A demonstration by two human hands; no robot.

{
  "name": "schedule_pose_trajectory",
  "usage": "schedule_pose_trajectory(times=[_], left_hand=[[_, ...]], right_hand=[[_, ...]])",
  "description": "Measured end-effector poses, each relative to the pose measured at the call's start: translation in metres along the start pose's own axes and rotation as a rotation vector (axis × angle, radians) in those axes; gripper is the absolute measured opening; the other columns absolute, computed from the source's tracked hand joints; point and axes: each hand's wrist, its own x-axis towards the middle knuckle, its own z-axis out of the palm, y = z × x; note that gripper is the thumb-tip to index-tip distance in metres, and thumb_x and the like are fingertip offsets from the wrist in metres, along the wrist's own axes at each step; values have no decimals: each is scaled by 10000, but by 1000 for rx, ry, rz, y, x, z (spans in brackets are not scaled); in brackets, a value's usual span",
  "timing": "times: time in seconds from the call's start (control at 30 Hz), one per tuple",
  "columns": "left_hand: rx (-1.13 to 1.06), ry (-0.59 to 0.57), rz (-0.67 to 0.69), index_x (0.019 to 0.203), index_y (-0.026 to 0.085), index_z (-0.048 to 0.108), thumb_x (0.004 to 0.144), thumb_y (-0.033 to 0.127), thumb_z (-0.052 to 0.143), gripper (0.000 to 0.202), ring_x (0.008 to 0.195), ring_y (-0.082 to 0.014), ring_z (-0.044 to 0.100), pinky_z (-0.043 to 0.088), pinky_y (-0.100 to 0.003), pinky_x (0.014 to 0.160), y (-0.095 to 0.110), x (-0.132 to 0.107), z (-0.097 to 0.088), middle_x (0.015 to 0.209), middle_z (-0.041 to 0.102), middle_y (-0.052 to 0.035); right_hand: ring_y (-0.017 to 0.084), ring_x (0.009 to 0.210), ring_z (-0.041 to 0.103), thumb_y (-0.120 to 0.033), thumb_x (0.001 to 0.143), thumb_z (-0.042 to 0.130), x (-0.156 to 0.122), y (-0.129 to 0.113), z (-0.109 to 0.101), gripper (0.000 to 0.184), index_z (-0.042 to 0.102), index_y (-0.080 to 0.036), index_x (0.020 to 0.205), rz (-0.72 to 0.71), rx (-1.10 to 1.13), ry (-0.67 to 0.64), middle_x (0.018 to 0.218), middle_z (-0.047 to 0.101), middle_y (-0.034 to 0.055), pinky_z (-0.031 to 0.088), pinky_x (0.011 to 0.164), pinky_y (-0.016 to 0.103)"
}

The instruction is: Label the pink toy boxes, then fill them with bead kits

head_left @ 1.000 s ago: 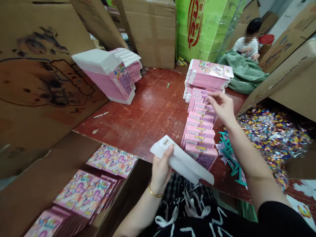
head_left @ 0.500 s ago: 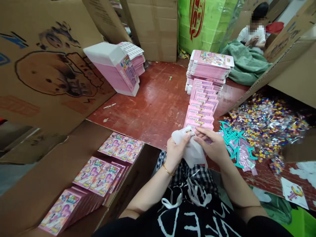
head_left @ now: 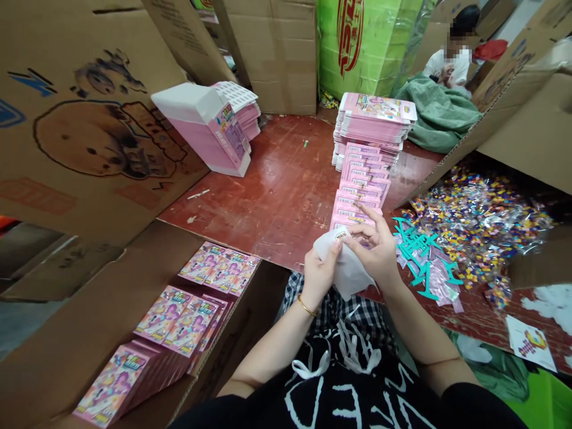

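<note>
Low over the table's front edge, my left hand pinches a white, thin, bag-like sheet between thumb and fingers. A small printed mark shows at the sheet's top edge. My right hand is at the sheet's upper right, thumb and lower fingers gripping near the print, one finger raised and apart. Just beyond the hands runs an overlapping row of pink printed cartons, its near end partly hidden by my right hand. A pile of flat pink cartons lies behind it.
To the right lie turquoise plastic pieces and a heap of small clear bags with colourful bits. An upright pink-white box stands back left. Filled pink boxes sit in an open carton lower left. A person sits far right.
My right hand has shifted slightly left and up, with one finger now lifted. The white sheet has turned a little and bunched between my hands. The view has shifted slightly.
</note>
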Motion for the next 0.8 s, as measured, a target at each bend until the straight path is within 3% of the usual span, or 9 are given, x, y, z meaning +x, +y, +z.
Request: schedule_pose_trajectory(times=[0.13, 0.27, 0.4, 0.53, 0.6, 0.7, 0.73, 0.8], left_hand=[[84, -3, 61, 975, 111, 775, 800, 510, 714, 440, 805, -202, 713, 570, -273, 732, 11, -4, 2, 902, 773, -94], [118, 21, 69, 837, 110, 766, 755, 475, 759, 375, 683, -159, 659, 542, -240, 644, 13, -2, 1, 764, 734, -50], [120, 53, 30, 825, 106, 753, 742, 461, 773, 365, 660, -141, 631, 518, -222, 616, 8, -1, -1, 752, 713, -39], [65, 70, -23, 791, 108, 733, 778, 523, 727, 415, 614, -120, 591, 476, -206, 564, -4, -1, -5, 714, 689, -33], [2, 134, -69, 783, 111, 715, 782, 563, 707, 451, 579, -113, 569, 454, -204, 528, -14, 5, -18, 686, 671, -30], [-38, 343, -82, 917, 121, 703, 776, 555, 700, 456, 652, -141, 629, 515, -235, 607, -32, 32, -59, 789, 703, -57], [8, 427, -56, 1004, 123, 691, 806, 538, 658, 461, 725, -163, 663, 544, -264, 677, -37, 46, -77, 870, 719, -78], [305, 537, -21, 1109, 117, 653, 899, 482, 473, 459, 849, -202, 697, 566, -328, 790, -47, 78, -114, 974, 722, -111]], right_hand=[[125, 642, 655, -216, 769, 785, 5, 1, 1, 629, 512, -224, 1335, 99, 120, 3, 758, 699, -27, 548, 594, 245], [153, 697, 679, -241, 836, 720, 4, -2, 0, 541, 530, -202, 1341, 70, 12, 1, 801, 730, 13, 571, 614, 276], [179, 818, 708, -200, 839, 714, -1, -4, 11, 624, 463, -253, 1408, -118, -115, 133, 965, 740, 34, 612, 791, 356], [178, 781, 715, -186, 846, 708, 2, -7, 13, 566, 474, -267, 1355, -370, -209, 276, 839, 712, -10, 608, 850, 390], [177, 780, 720, -226, 848, 716, 18, -9, -1, 558, 457, -259, 1341, -426, -228, 335, 912, 713, 11, 615, 823, 382], [160, 817, 715, -310, 844, 729, 70, -5, -42, 614, 392, -276, 1356, -456, -250, 387, 1115, 688, 53, 610, 812, 345], [154, 821, 710, -324, 839, 729, 94, 0, -58, 622, 383, -281, 1354, -458, -269, 372, 1123, 685, 50, 604, 814, 336], [156, 797, 698, -310, 818, 728, 146, 16, -85, 614, 398, -268, 1335, -446, -325, 308, 1014, 704, 26, 590, 791, 324]])
